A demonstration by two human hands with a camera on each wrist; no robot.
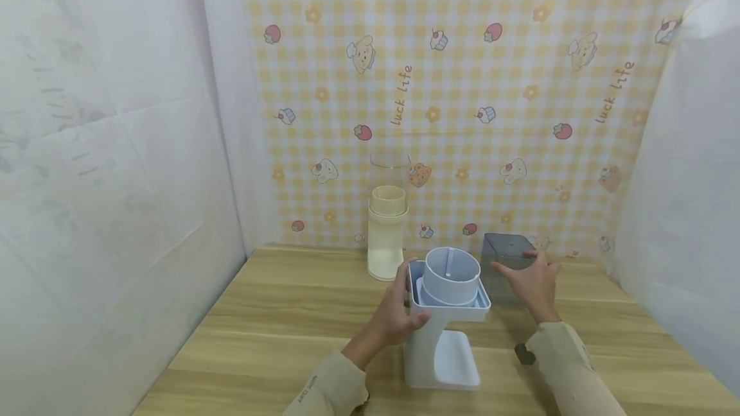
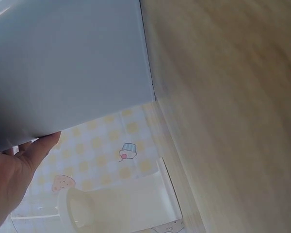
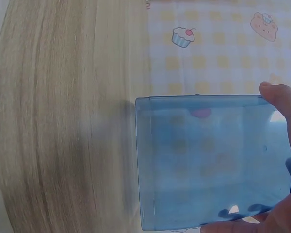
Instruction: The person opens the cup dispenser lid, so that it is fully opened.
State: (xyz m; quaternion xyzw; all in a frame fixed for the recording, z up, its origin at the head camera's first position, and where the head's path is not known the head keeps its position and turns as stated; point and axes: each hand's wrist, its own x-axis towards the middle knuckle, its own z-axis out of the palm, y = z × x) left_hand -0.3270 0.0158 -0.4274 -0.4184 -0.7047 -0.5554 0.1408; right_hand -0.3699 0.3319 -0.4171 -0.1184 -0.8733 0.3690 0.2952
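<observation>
My left hand grips the upper left side of a white stand with a C-shaped side and a flat foot. In its square top sits a pale blue open cylinder with a bar across its inside. The left wrist view shows the stand's smooth side large, with the fingers at its edge. On the right, my right hand holds a clear bluish box-shaped cover by its upper end, thumb and fingers on opposite sides. Whether the cover's lower rim touches the table cannot be told.
Behind the white stand is a cream dispenser-like stand with a clear cylinder on top. A checked cloth hangs at the back of the wooden table; white sheets hang at both sides.
</observation>
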